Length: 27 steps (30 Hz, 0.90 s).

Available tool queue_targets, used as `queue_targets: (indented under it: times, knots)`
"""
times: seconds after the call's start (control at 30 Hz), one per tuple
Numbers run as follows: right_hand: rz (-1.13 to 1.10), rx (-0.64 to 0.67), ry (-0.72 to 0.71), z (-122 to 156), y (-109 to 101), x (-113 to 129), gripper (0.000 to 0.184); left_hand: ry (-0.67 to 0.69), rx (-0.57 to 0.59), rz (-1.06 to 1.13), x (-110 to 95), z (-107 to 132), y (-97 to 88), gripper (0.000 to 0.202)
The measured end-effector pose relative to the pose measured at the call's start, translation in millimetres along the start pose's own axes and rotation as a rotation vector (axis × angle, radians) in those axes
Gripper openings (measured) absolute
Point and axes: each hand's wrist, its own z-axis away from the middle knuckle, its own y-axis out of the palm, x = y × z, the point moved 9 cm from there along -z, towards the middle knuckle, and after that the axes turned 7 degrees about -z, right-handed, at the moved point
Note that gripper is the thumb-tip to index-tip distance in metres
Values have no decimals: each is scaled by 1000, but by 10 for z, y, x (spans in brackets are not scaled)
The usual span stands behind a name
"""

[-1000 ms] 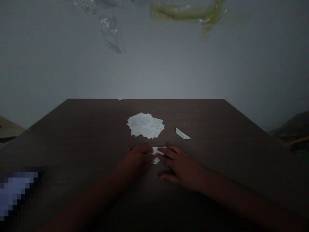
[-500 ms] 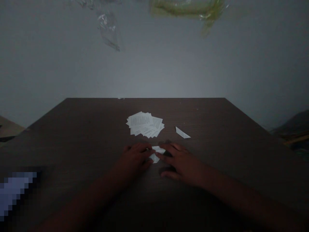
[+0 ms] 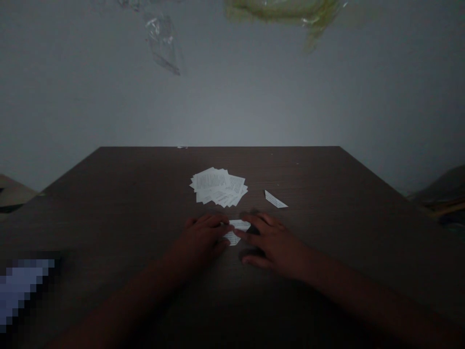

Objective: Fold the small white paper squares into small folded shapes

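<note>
My left hand (image 3: 203,237) and my right hand (image 3: 271,240) lie side by side on a dark wooden table (image 3: 109,203). Their fingertips press on a small white printed paper slip (image 3: 236,231) between them. The slip looks partly folded, and the fingers cover most of it. Both hands' fingers are curled down onto the paper.
A fanned pile of printed paper slips (image 3: 218,186) lies just beyond the hands. A single folded slip (image 3: 275,199) sits to its right. Clear plastic (image 3: 162,41) and a greenish bag (image 3: 286,12) hang on the grey wall behind. A blurred pale patch (image 3: 22,288) lies at lower left.
Both hands and the slip have stayed almost in place; the fingers shifted slightly on the paper. The view has tilted up a little.
</note>
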Motion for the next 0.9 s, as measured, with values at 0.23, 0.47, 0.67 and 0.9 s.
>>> queue_targets:
  times: [0.23, 0.47, 0.67, 0.9]
  knots:
    - [-23, 11, 18, -17, 4, 9, 72, -25, 34, -32, -7, -16, -2, 49]
    - [32, 27, 1, -23, 27, 16, 73, 11, 33, -44, -33, -2, -61, 47]
    - [74, -2, -13, -9, 23, 43, 73, 31, 75, -44, -64, -21, -111, 49]
    - [30, -145, -23, -59, -42, 109, 37, 16, 21, -74, -41, -32, -59, 53]
